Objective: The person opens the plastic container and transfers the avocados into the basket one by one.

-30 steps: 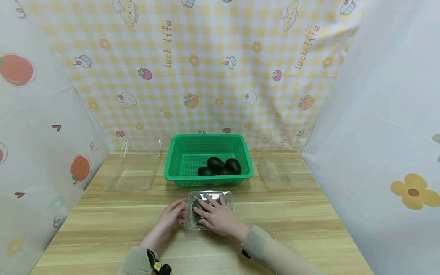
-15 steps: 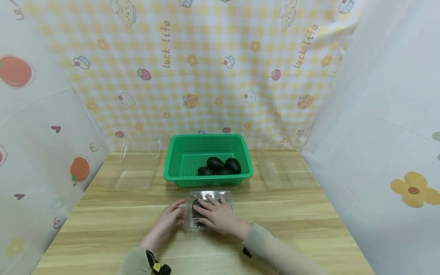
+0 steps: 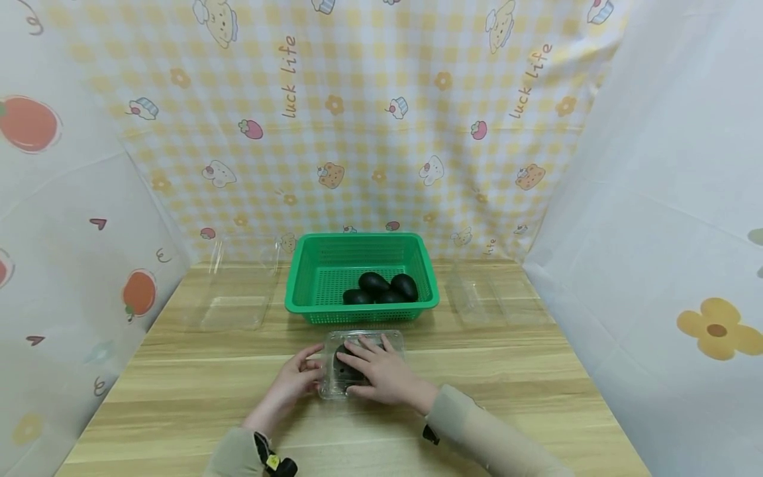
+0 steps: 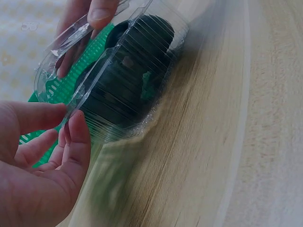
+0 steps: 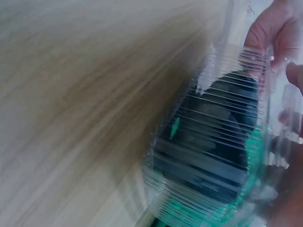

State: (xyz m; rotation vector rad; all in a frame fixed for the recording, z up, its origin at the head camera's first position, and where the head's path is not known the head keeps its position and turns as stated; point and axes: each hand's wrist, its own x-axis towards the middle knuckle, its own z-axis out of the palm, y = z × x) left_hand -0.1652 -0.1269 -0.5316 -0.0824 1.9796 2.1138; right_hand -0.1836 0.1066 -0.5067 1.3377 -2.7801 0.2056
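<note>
In the head view a clear plastic clamshell box lies on the table in front of the green basket, its lid down. Black egg-shaped fruits like avocados show through its ribbed wall. My left hand is at the box's left side; in the left wrist view its thumb and finger pinch the rim near a corner. My right hand rests over the lid with fingers spread and fairly straight, partly hiding the contents. The right wrist view is blurred, with the box filling its middle.
Behind the box stands a green plastic basket with several more black fruits. One open clear box is at the back left, another at the back right. Patterned cloth hangs behind the wooden table.
My right hand's fingers have shifted slightly over the lid, uncovering more of the dark fruit at left. The left hand stays at the box's left edge. Basket and other boxes are unmoved.
</note>
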